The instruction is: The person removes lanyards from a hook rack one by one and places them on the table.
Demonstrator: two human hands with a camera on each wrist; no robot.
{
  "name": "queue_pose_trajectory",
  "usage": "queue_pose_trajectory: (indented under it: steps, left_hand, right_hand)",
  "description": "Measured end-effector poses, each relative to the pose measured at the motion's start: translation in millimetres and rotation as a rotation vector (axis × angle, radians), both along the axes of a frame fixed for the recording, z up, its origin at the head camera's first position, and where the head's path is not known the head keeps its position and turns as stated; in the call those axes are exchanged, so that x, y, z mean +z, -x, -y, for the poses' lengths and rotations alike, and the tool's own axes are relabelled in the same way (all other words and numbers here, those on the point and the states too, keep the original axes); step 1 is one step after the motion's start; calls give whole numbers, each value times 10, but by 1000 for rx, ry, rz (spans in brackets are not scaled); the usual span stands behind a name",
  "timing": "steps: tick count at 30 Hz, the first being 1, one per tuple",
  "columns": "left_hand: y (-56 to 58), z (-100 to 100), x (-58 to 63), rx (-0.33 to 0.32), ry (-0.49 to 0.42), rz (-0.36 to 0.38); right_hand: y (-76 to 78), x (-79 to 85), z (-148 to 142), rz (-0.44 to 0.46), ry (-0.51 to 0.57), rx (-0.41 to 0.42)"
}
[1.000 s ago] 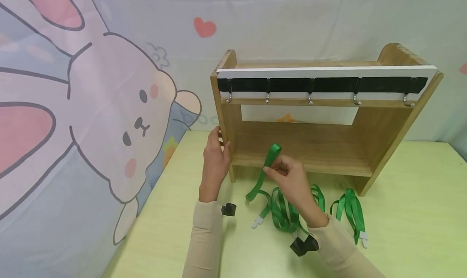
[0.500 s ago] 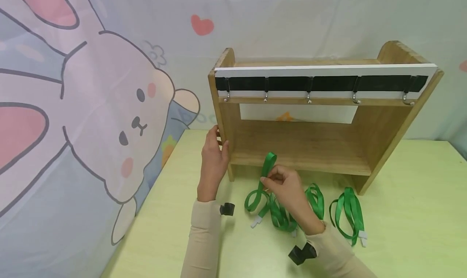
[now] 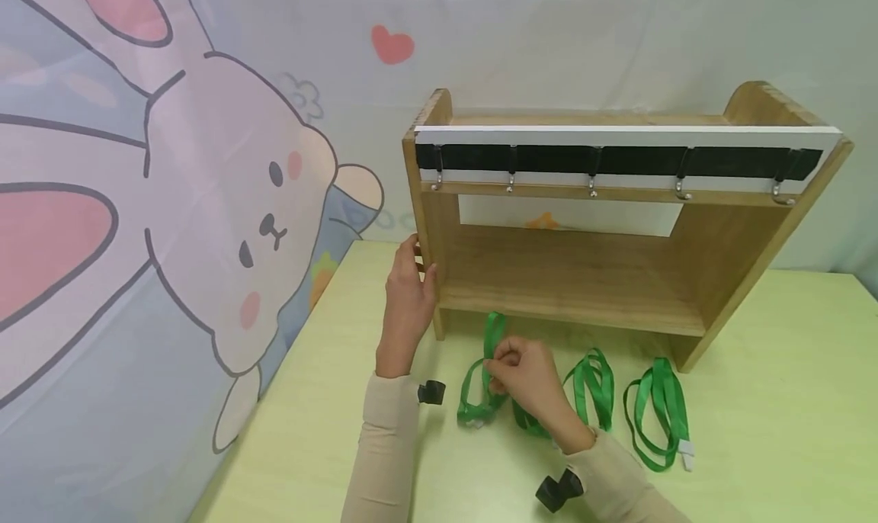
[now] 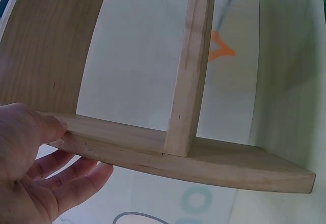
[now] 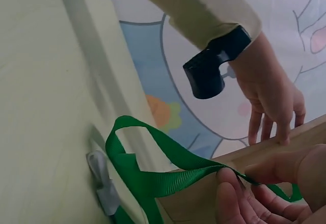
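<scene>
My right hand (image 3: 531, 374) pinches a green lanyard (image 3: 494, 336) between thumb and fingers, just in front of the wooden shelf (image 3: 569, 267). A loop of the strap stands up above the fingers, and its lower part meets the tabletop. In the right wrist view the strap (image 5: 168, 183) is folded, with a pale clip (image 5: 104, 188) beside it. My left hand (image 3: 408, 294) holds the shelf's left side panel. Seen from the left wrist, the thumb lies on one face of the panel (image 4: 137, 155) and the fingers on the other.
More green lanyards lie right of the held one: one partly hidden by my right hand, another (image 3: 595, 386) in the middle, another (image 3: 665, 412) farther right. Several metal hooks (image 3: 593, 187) line the shelf's upper front strip. A printed cloth (image 3: 549, 43) hangs behind the pale green table (image 3: 775, 431).
My right hand has come down toward the table with the lanyard, whose upright loop now sits lower. My left hand stays on the side panel. The head view has shifted slightly.
</scene>
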State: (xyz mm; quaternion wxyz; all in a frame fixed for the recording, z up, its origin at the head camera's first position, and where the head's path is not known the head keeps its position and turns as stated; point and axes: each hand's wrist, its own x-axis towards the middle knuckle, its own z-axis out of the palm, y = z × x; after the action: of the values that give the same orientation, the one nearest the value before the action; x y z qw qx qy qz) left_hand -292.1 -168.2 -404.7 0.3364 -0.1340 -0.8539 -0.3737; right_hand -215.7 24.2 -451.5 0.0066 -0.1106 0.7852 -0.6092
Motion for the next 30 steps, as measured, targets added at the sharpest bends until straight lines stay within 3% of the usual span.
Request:
queue_pose_trajectory:
  steps: [11, 30]
  left_hand:
    - [-3, -8, 29, 1, -6, 3]
    - [-17, -18, 30, -2, -21, 37]
  right_hand:
    - [41, -130, 12, 12, -134, -39]
    - [2, -308, 13, 24, -257, -3]
